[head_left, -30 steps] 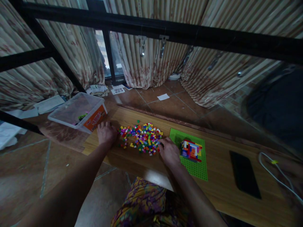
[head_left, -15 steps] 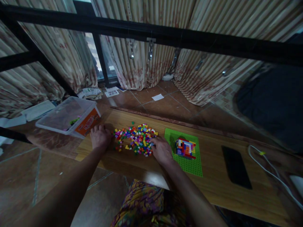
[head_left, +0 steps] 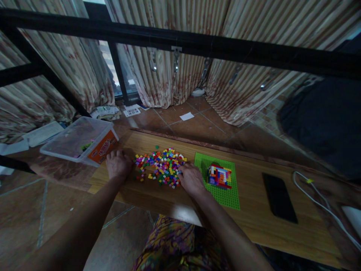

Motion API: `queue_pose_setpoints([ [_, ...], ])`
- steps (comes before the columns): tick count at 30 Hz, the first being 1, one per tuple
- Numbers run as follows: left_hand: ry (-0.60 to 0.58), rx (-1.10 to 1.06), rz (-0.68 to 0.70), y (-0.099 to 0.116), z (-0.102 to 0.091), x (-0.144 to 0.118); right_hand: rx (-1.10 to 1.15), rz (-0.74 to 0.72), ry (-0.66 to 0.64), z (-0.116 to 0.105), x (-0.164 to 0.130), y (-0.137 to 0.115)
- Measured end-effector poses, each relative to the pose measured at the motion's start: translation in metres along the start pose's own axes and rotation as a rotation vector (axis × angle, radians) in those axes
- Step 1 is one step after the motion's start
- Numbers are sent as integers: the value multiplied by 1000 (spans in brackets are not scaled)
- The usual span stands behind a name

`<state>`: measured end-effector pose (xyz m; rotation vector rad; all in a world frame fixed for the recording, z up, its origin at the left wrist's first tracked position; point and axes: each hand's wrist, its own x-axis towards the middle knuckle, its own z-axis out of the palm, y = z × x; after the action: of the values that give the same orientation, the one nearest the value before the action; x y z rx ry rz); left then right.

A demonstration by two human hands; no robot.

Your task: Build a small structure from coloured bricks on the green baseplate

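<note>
A heap of small coloured bricks [head_left: 162, 165] lies on the wooden table [head_left: 254, 222]. My left hand [head_left: 117, 164] rests palm down on the table at the heap's left edge, holding nothing. At the heap's right edge my right hand [head_left: 191, 179] has its fingertips among the bricks; whether it holds one is hidden. Right of that hand a green baseplate [head_left: 225, 195] carries a small multicoloured brick build [head_left: 219, 175].
A clear plastic box [head_left: 79, 141] with an orange label stands at the table's left end. A black phone [head_left: 278, 197] lies to the right of the baseplate, and a white cable [head_left: 321, 205] beyond it. A black metal frame [head_left: 180, 37] crosses overhead.
The view has swung slightly right. My right hand has crept a little deeper into the heap's edge. My left hand stays in place.
</note>
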<state>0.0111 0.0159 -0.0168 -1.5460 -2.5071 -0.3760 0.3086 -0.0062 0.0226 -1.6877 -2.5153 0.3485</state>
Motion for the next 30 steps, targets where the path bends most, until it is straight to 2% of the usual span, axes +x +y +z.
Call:
queue_pose_setpoints([
  [6,0,6,22,0,-2,0,23,-42,50,1,0,2],
  [14,-7,-38,44,-3,-2,2,193,-39,159,3,-7,3],
  [17,-39,-21,43,-1,-5,2,336,-21,238,-2,-15,3],
  [21,-89,34,-2,3,-10,3,647,54,362,-18,-40,7],
  [25,-125,55,10,4,-13,5,857,163,471,-31,-75,30],
  [30,-141,78,8,2,-10,7,864,392,623,-27,-111,83],
])
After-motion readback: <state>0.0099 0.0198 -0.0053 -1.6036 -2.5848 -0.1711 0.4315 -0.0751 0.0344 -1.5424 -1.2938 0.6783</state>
